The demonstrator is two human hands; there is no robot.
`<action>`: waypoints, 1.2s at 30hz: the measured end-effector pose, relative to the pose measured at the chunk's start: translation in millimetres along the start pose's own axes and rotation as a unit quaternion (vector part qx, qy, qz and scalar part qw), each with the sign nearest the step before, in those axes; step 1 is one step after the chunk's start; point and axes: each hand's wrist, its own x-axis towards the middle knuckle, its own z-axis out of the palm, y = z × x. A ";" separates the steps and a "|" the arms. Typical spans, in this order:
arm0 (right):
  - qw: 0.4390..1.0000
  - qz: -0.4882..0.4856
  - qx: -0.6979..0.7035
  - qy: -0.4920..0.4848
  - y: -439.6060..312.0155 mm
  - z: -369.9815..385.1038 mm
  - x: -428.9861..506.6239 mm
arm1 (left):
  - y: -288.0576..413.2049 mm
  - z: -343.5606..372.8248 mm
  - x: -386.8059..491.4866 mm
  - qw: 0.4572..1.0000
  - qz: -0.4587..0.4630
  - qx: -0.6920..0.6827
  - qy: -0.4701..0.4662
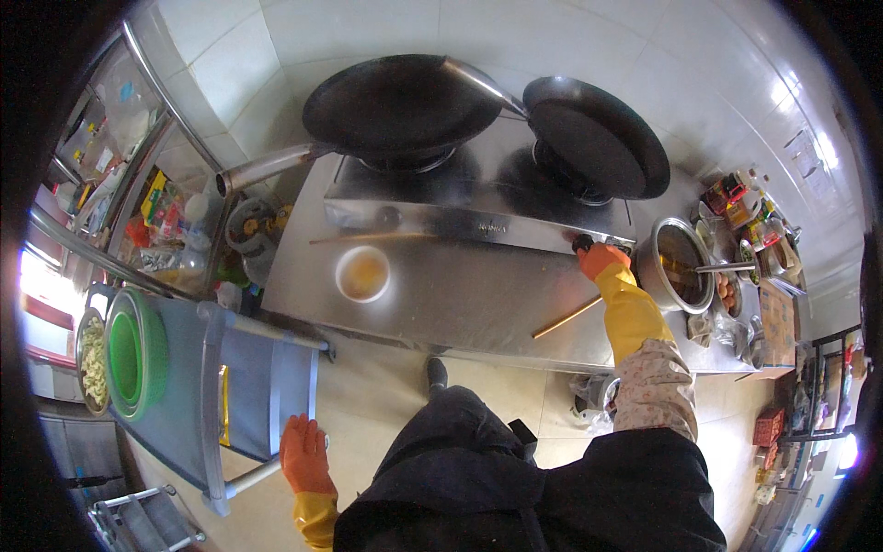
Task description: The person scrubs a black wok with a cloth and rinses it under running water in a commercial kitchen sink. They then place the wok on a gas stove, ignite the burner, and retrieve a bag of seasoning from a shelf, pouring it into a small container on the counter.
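Observation:
My right hand, in an orange and yellow rubber glove, grips a black control knob on the front of a steel gas stove. A wooden stick lies on the steel counter beside my right forearm. My left hand, gloved alike, hangs with nothing in it near a blue-grey cart. On the stove's left burner sits a large dark wok. A second dark pan leans tilted over the right burner. No flame shows under either.
A white bowl with yellow contents stands on the counter. Right of the stove is a metal pot of dark liquid with a ladle, near eggs and a cardboard box. The cart bears a green basket. A metal rack stands left.

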 end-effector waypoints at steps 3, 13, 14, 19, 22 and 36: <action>1.000 0.004 -0.007 -0.016 -0.9 -1.3 -1.2 | 1.1 3.7 -0.7 0.999 -0.028 -0.009 0.044; 1.000 -0.008 -0.003 0.022 3.2 -2.6 -8.4 | 1.0 2.3 -1.7 0.999 -0.024 -0.006 0.041; 1.000 -0.008 -0.001 0.024 2.9 -4.2 -9.8 | -0.5 1.2 -1.3 0.999 -0.022 -0.005 0.032; 1.000 -0.001 -0.005 0.001 5.3 -13.8 -18.9 | -9.4 -7.7 3.8 1.000 -0.017 -0.007 -0.004; 0.999 -0.008 -0.019 0.032 9.6 -21.3 -28.2 | -13.7 -15.1 7.9 1.000 -0.011 0.003 -0.020; 0.991 -0.044 -0.058 0.111 -48.5 -37.8 -67.8 | -1.1 41.0 7.7 0.953 0.002 -0.165 -0.253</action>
